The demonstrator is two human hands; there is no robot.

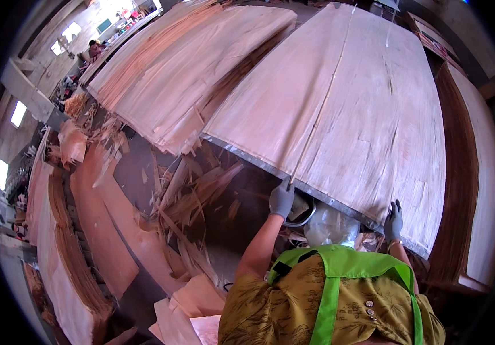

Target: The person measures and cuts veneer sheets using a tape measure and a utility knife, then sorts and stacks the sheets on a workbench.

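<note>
A wide, pale wood veneer sheet point(374, 115) lies on a table with a dark front edge point(247, 158) in front of me. Across the sheet runs a long thin stick point(320, 115), from the near edge to the far end. My left hand point(282, 199), in a grey glove, is closed around the stick's near end at the table edge. Farther right, my right hand point(394, 221), also gloved in grey, rests on the sheet's near edge with fingers stretched out and holds nothing. Cracks and seams mark the sheet near it.
Another veneer stack point(190, 63) lies at the far left. Torn veneer scraps point(184, 195) litter the floor on the left, beside more stacks point(63, 247). A dark rounded container point(303, 217) and a clear plastic bag point(330, 225) sit under the front edge. Another veneer stack point(483, 172) stands right.
</note>
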